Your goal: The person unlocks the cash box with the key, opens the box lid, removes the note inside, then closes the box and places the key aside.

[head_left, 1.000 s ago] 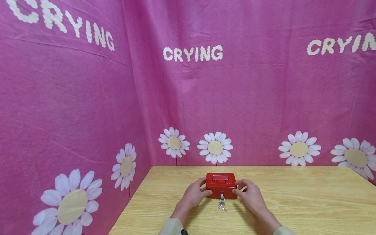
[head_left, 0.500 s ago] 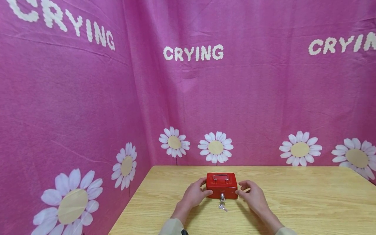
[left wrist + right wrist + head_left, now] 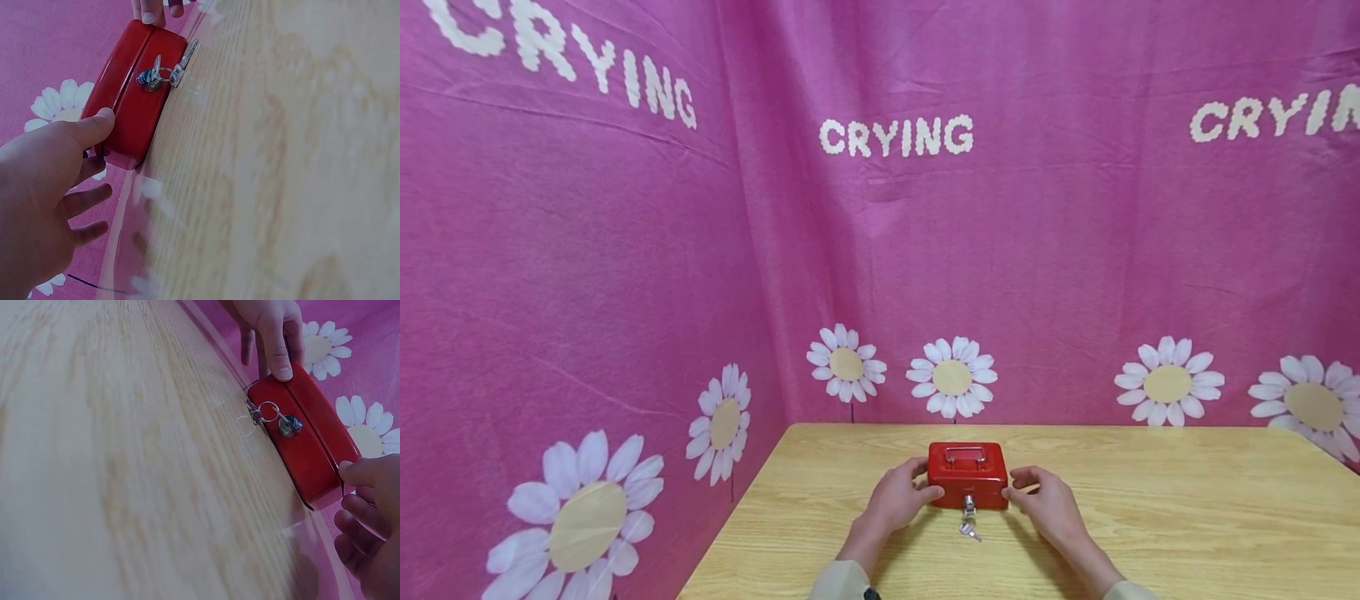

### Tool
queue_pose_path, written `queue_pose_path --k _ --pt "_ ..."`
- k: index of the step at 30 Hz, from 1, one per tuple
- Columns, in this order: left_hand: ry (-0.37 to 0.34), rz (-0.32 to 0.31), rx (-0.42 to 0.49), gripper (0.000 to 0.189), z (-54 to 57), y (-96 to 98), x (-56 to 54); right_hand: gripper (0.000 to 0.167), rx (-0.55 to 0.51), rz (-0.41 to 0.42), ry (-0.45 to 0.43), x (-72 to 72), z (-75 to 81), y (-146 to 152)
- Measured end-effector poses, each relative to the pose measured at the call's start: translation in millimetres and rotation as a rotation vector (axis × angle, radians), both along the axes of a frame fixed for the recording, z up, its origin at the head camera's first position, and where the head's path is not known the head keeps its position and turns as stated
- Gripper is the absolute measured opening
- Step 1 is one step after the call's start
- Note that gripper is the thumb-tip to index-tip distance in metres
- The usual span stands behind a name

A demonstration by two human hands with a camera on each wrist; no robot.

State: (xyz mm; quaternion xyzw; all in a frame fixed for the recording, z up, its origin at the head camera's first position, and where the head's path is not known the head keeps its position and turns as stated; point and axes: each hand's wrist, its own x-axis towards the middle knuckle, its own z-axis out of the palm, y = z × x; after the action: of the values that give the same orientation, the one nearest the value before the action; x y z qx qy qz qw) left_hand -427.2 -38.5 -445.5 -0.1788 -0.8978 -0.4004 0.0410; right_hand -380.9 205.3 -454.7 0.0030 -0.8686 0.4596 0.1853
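A red cash box (image 3: pixel 967 477) with a folded wire handle (image 3: pixel 966 456) on its lid stands closed on the table. In its front lock (image 3: pixel 290 425) sits a key, and a ring with another key (image 3: pixel 969 531) hangs from it. My left hand (image 3: pixel 895 500) grips the box's left end, thumb on the front face and fingers around the side. At the other end, my right hand (image 3: pixel 1051 507) touches the front right edge near the lid seam with its thumb tip. Its bent fingers (image 3: pixel 362 515) stand off the box's side.
The light wood-grain table (image 3: pixel 1187 508) extends to the right and in front of the box. Behind and to the left hangs a pink curtain (image 3: pixel 1000 250) printed with daisies and white lettering. The table's back edge is a short way behind the box.
My right hand's fingers have moved slightly right, away from the box's side, and its thumb has slid from the front face to the edge. The left hand and the box stay put.
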Motion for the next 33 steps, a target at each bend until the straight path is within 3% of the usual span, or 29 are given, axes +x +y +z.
queue_pose_path --k 12,33 --pt "0.010 0.038 -0.020 0.036 -5.6 -1.9 -2.3 0.018 0.038 -0.009 -0.009 1.3 -2.0 0.3" --pt "0.049 0.046 -0.049 0.029 -0.8 -0.1 -0.8 0.017 0.037 -0.020 0.010 0.5 -0.8 -2.4"
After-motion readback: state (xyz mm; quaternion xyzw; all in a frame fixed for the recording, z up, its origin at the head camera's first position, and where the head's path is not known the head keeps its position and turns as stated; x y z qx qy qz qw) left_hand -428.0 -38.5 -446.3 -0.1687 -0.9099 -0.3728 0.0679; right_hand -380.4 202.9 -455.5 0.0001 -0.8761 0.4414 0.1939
